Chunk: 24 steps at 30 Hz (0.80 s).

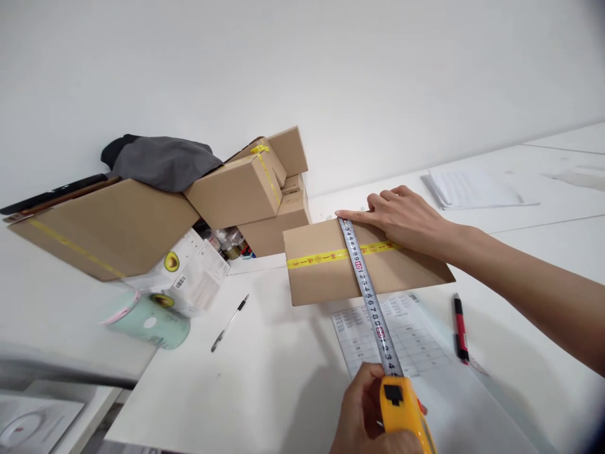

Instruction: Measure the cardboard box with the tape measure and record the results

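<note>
A small cardboard box (321,277) with a yellow tape band lies on the white table (265,378). A steel measuring tape blade (369,291) runs across its top from the far edge toward me. My left hand (360,413) is closed around the yellow tape measure case (405,411) at the bottom of the view. My right hand (407,217) reaches in from the right and lies flat on the box's far edge. Its fingers are stretched out, and the index fingertip touches the end of the blade.
A printed sheet (416,343) lies under the box's near side, with a red pen (460,328) to its right and a black pen (230,323) to its left. Stacked cardboard boxes (241,189), a grey cloth (163,161) and a mint tub (151,320) crowd the left. Papers (472,188) lie far right.
</note>
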Available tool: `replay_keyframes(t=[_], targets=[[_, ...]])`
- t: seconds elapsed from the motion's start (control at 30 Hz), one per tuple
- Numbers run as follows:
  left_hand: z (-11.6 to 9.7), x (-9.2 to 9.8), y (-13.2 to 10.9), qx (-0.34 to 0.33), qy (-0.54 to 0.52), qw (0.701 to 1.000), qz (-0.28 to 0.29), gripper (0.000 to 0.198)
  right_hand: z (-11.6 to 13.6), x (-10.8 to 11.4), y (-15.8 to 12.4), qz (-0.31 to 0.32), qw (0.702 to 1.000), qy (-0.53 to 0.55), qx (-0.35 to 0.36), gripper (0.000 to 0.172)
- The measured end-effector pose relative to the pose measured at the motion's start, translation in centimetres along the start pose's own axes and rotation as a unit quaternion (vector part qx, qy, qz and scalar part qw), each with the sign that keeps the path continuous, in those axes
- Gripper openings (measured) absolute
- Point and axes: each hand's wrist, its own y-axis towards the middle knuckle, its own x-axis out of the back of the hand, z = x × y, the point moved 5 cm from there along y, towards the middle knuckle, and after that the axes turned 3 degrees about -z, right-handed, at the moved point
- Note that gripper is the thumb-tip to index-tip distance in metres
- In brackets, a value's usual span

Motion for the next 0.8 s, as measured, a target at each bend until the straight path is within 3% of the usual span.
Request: replay_keyframes(t=[0.13, 0.33, 0.43, 0.67, 0.8], targets=[[0.4, 0.3, 1.0, -0.015, 0.054, 0.997, 0.047, 0.060, 0.2, 0.0, 0.0, 0.016, 0.999, -0.028, -0.001, 0.057], [-1.1, 0.0, 2.0, -0.088, 0.181, 0.979, 0.029, 0.094, 0.4, 0.2, -0.1, 0.013, 0.998, -0.061, 0.004, 0.058], [-2.4, -0.5, 3.0, -0.131, 0.169, 0.976, 0.031, 0.107, 0.6, 0.4, -0.4, 0.009, 0.997, -0.075, 0.011, 0.059], [-5.1, -2.2, 4.6, -0.199, 0.115, 0.970, 0.076, 0.070, 1.0, 0.6, -0.9, -0.003, 0.997, -0.078, 0.015, 0.062], [-5.2, -2.2, 4.3, -0.196, 0.113, 0.972, 0.072, 0.068, 1.0, 0.6, -1.1, -0.010, 0.998, -0.069, 0.012, 0.063]])
